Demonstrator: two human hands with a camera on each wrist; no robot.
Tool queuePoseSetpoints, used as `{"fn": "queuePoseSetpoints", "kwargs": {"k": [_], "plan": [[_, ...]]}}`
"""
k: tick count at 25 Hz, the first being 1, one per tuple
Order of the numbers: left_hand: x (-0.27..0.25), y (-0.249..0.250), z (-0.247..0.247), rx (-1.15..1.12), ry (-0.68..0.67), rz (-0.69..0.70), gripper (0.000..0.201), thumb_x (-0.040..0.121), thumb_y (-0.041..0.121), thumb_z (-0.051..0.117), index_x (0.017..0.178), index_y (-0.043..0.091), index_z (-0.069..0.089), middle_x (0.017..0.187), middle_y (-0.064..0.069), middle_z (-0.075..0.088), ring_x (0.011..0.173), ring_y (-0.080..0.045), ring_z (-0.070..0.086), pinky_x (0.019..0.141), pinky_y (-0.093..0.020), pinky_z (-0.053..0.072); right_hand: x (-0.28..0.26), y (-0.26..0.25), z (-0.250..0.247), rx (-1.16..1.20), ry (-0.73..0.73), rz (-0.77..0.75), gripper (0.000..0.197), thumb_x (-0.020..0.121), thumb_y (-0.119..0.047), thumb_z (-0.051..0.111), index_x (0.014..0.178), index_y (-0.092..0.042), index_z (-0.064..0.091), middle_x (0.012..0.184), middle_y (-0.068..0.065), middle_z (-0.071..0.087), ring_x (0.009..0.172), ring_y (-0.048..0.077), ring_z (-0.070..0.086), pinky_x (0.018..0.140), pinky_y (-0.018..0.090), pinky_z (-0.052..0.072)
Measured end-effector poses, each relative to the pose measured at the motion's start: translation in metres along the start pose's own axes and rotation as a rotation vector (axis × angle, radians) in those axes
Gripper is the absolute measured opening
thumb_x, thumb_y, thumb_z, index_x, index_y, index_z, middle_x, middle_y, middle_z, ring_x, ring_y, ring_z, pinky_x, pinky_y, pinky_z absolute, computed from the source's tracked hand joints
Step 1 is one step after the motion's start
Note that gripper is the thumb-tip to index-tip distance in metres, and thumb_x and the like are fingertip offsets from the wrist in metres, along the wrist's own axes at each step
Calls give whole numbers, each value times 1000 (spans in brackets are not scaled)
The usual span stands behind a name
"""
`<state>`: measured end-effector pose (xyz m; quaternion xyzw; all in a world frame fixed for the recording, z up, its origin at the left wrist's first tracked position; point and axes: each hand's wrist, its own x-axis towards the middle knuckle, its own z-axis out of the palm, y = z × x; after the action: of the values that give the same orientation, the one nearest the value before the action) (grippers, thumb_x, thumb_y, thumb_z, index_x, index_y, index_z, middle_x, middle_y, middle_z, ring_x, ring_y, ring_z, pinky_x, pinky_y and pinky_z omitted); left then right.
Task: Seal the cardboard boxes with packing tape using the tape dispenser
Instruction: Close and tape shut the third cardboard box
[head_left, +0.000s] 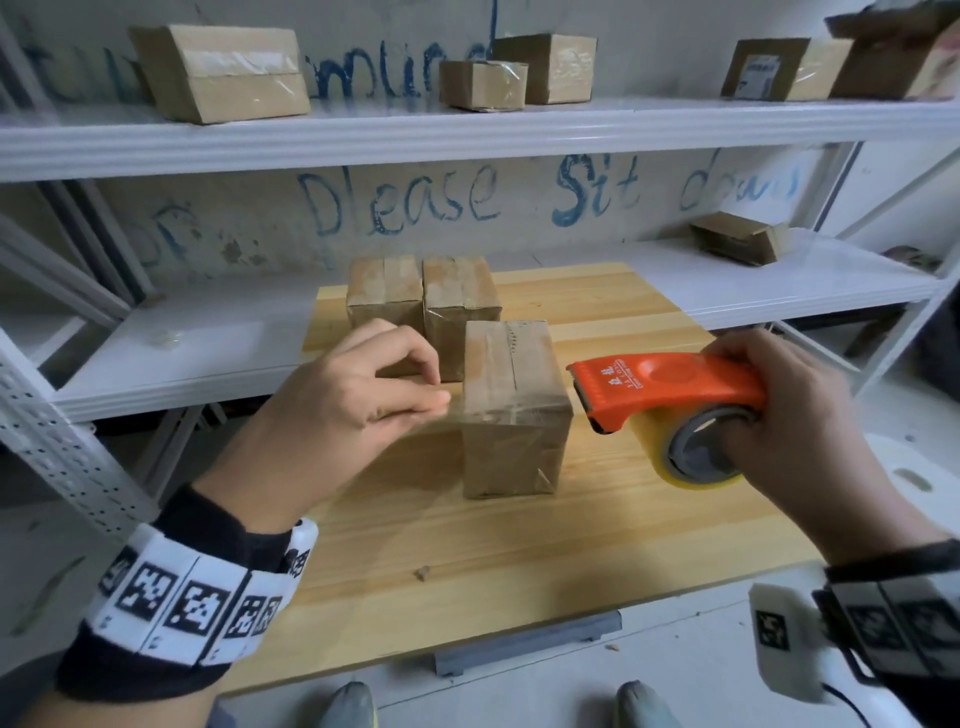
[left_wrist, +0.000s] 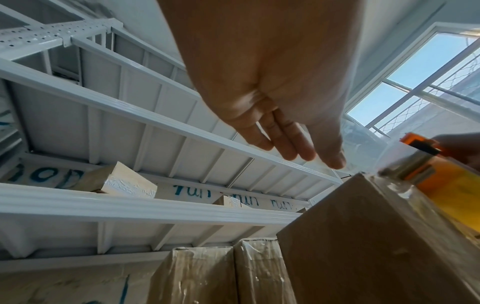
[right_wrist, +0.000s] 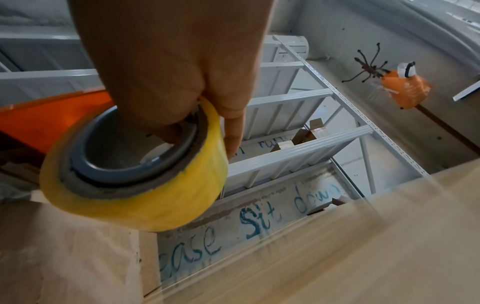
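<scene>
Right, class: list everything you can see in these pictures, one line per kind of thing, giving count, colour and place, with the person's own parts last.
Brown cardboard boxes on the table: three, brown, taped; one near, two behind it.
Orange plastic tape dispenser: one, orange with a grey hub, held right of the near box.
Yellowish roll of packing tape: one, on the dispenser's hub.
Light wooden table: one, pale wood, in front of the shelves.
White metal shelving: one unit, white, behind the table.
Cardboard boxes on the shelves: at least six, brown; most on the top shelf, one lower right.
Left hand: one, fingertips at the near box's upper left edge.
Right hand: one, gripping the dispenser.
</scene>
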<state>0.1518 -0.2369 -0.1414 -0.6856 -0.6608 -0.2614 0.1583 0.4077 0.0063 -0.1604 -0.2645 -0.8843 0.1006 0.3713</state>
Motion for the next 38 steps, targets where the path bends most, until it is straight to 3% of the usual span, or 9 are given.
{"fn": "queuePoseSetpoints", "kwargs": {"k": [9,13,18,22,25,29,33,35,38], "plan": [[2,-2,10,51,-77,-40,22,93,32,66,80,18,77,98,11,54,92,-8,51,61,-33,50,-2,3,0,18,-13,-18,60,45,23,65,98,-6,64,87,5,61,72,25,54,64,15,39],[3,0,17,-118,-104,-222,13,87,31,72,81,23,80,94,18,62,93,-7,59,79,-36,53,-4,0,1,36,-68,-38,56,49,22,63,97,-7,62,86,3,59,71,24,52,62,18,41],[4,1,15,-281,-123,-444,9,79,22,83,88,26,83,103,24,70,98,1,65,98,-31,49,-5,-4,5,49,-97,-50,57,49,22,63,98,-6,61,89,4,57,72,28,53,62,35,44],[6,2,13,-287,-176,-538,8,79,24,84,83,30,83,109,27,68,106,5,61,105,-35,45,-6,-5,9,26,-108,-42,58,48,21,64,98,-8,60,87,3,56,71,27,51,60,31,40],[8,3,8,-236,-231,-540,10,80,27,83,78,36,78,113,32,63,109,1,60,103,-43,46,-6,-8,11,35,-109,-1,58,48,21,65,99,-8,61,86,3,58,70,25,51,60,19,37],[9,5,6,-228,-220,-594,11,80,25,84,81,34,78,117,33,60,113,2,57,104,-39,44,-6,-6,13,27,-105,-1,58,48,22,64,99,-6,63,85,4,59,71,25,51,63,14,35],[6,6,10,-144,-433,-533,39,83,18,81,119,28,72,148,29,36,130,6,42,112,-31,38,-6,-4,12,24,-103,-46,58,46,22,64,97,-6,63,83,4,58,69,27,52,62,18,37],[6,6,9,-131,-482,-518,40,88,12,74,126,25,67,153,25,22,136,6,34,114,-32,38,-5,-4,11,22,-98,-76,58,46,22,64,97,-6,64,84,5,59,70,29,52,61,25,40],[6,11,7,-38,-548,-548,38,89,14,69,122,32,61,151,31,9,133,-12,47,95,-44,54,-4,-5,10,20,-84,-73,58,47,22,63,97,-5,63,86,6,59,70,31,53,63,33,42]]}}
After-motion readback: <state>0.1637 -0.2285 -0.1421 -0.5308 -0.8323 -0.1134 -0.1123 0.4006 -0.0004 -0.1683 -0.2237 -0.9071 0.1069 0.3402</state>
